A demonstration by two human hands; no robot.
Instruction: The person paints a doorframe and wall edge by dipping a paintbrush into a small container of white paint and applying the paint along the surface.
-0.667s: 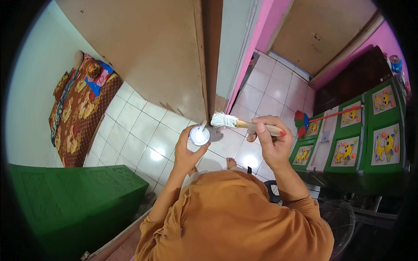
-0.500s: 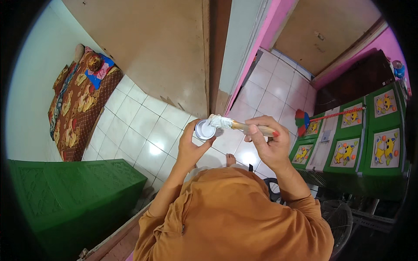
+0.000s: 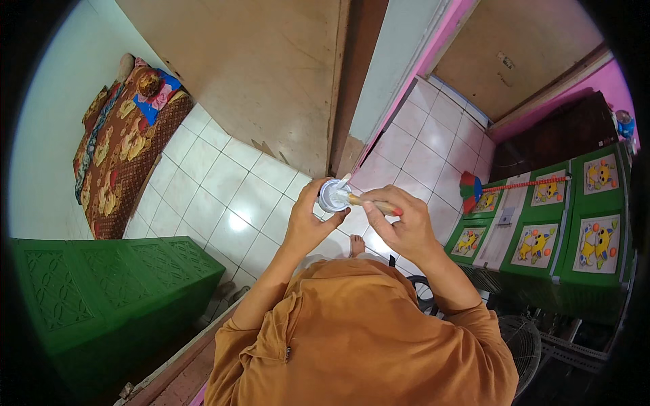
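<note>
My left hand (image 3: pixel 308 214) is closed around a small round paint can (image 3: pixel 325 201) with white paint inside, held above the tiled floor in front of me. A paintbrush (image 3: pixel 371 203) with a wooden, red-tipped handle is gripped in my right hand (image 3: pixel 404 220). Its white-coated bristles dip into the can's mouth, so their tip is partly hidden. White paint or a pale piece shows at the can's far right rim; I cannot tell which.
A tan door (image 3: pixel 250 74) stands ahead, beside a grey-white door frame (image 3: pixel 386 74). Green drawers (image 3: pixel 108 284) are at the left, and a green cabinet (image 3: pixel 575 196) with cartoon panels at the right. A patterned mattress (image 3: pixel 128 155) lies far left; a fan (image 3: pixel 520 348) stands near right.
My right hand has lowered the brush leftward, and its bristles have gone from above the can's edge into its mouth. The can has shifted slightly right in the picture.
</note>
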